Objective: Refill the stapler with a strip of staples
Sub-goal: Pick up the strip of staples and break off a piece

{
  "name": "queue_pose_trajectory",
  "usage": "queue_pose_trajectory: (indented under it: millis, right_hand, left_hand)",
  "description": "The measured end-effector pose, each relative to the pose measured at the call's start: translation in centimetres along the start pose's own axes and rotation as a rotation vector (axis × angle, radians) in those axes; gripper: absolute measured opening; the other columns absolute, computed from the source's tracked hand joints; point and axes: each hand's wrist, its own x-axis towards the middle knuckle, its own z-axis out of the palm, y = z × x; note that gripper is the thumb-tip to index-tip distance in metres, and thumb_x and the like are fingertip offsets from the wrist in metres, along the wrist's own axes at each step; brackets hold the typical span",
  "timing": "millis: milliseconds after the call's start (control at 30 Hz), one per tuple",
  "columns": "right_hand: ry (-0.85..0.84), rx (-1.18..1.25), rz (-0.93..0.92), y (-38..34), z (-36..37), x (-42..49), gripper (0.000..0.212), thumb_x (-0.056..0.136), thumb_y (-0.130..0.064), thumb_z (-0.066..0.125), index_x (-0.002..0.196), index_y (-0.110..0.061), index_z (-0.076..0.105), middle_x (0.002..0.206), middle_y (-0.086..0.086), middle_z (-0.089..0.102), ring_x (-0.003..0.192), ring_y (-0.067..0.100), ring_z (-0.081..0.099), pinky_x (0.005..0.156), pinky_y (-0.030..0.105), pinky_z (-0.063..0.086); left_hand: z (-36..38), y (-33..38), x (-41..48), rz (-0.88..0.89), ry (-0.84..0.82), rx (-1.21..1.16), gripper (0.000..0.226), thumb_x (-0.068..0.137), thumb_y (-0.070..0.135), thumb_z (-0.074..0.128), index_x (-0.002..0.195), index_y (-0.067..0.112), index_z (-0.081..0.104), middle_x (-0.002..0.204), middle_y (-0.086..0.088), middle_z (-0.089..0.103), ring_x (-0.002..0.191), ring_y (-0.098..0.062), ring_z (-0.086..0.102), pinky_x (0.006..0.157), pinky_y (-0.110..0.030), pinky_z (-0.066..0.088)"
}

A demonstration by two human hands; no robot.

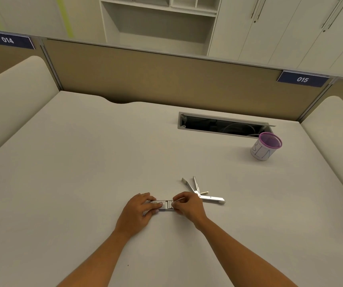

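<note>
A: Desk top (pixel 83 162), all round the grip: matt, smooth, pale laminate look.

B: Box of staples (pixel 165 204) between the fingers?

A: Looks like card, printed, dull. Just right of the grip, the stapler (pixel 202 193) lies opened out: white, smooth, slight sheen, metal or plastic unclear.

B: Farther right, beyond it?

A: Pen cup (pixel 266 146): purple mesh, white paper wrap, matt.
</note>
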Motion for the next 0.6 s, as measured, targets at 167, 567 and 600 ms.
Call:
queue_pose_trajectory:
  millis: [167,567,600]
  right_hand:
    - [0.003,-0.010,-0.013,0.0,0.9,0.2,0.011,0.071,-0.006,0.078,0.080,-0.011,0.073,0.067,0.003,0.071,0.058,0.011,0.066,0.066,0.027,0.060]
    - [-0.042,0.049,-0.071,0.4,2.4,0.0,0.016,0.077,-0.001,0.074,0.078,-0.017,0.070,0.078,0.009,0.070,0.068,0.015,0.068,0.064,0.021,0.059]
    - [-0.037,0.053,-0.078,0.5,2.5,0.0,0.016,0.077,-0.002,0.074,0.078,-0.017,0.070,0.078,0.009,0.071,0.068,0.015,0.068,0.063,0.019,0.057]
  left_hand:
    - [0.0,0.0,-0.2,-0.020,-0.005,0.000,0.021,0.086,0.037,0.062,0.100,0.025,0.074,0.099,0.005,0.071,0.089,-0.012,0.065,0.077,-0.030,0.052]
    - [0.1,-0.1,-0.5,-0.030,0.000,0.042,0.018,0.084,0.037,0.066,0.099,0.030,0.072,0.097,0.008,0.072,0.090,-0.007,0.065,0.077,-0.025,0.050]
    - [0.1,-0.2,-0.5,-0.035,-0.001,0.045,0.017,0.083,0.037,0.067,0.098,0.031,0.072,0.097,0.008,0.071,0.090,-0.008,0.065,0.077,-0.026,0.050]
